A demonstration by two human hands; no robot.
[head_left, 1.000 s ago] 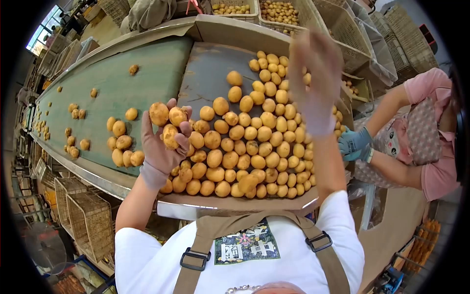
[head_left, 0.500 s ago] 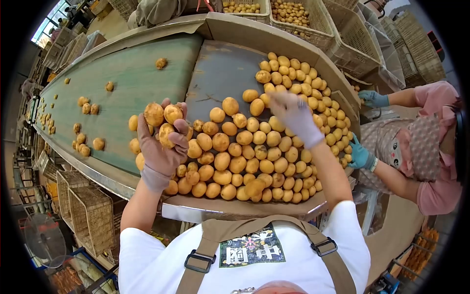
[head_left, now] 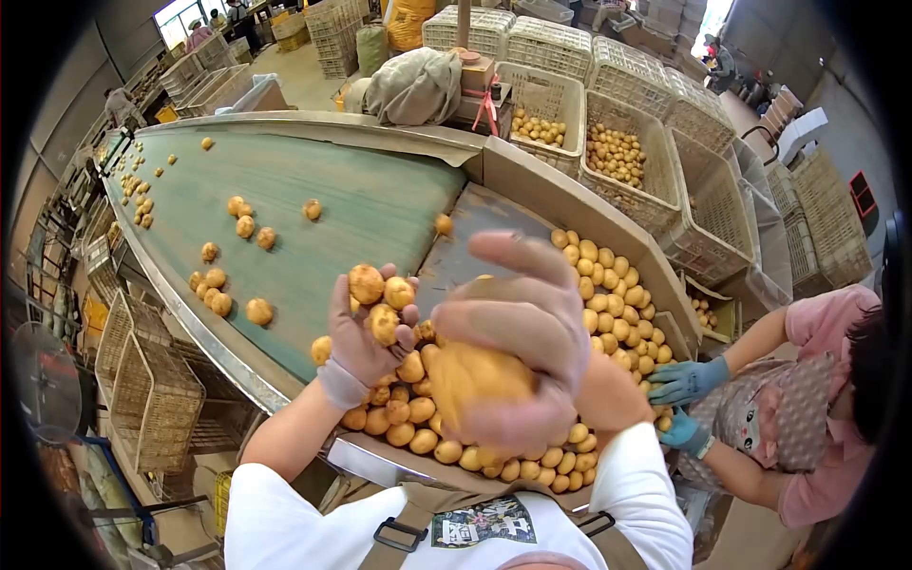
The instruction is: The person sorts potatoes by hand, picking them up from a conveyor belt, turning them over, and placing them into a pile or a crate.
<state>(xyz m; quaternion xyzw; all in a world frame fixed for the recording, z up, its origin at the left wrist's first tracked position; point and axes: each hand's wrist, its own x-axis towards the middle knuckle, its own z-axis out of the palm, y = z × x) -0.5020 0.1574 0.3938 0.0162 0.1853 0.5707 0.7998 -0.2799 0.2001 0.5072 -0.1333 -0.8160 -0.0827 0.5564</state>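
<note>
Yellow and blurred, a large potato (head_left: 475, 380) is filling the right hand (head_left: 551, 328), fingers curling around it; an off-centre hold could be letting it slip. Left of it, the left hand (head_left: 359, 350) is cupping three potatoes (head_left: 367, 284), their uneven stacking risking a roll over the fingertips. Beyond, loose potatoes (head_left: 617, 330) are crowding the tray (head_left: 570, 207) beside a co-worker's blue gloves (head_left: 689, 382), while the far-left green belt (head_left: 351, 176) is bearing more.
</note>
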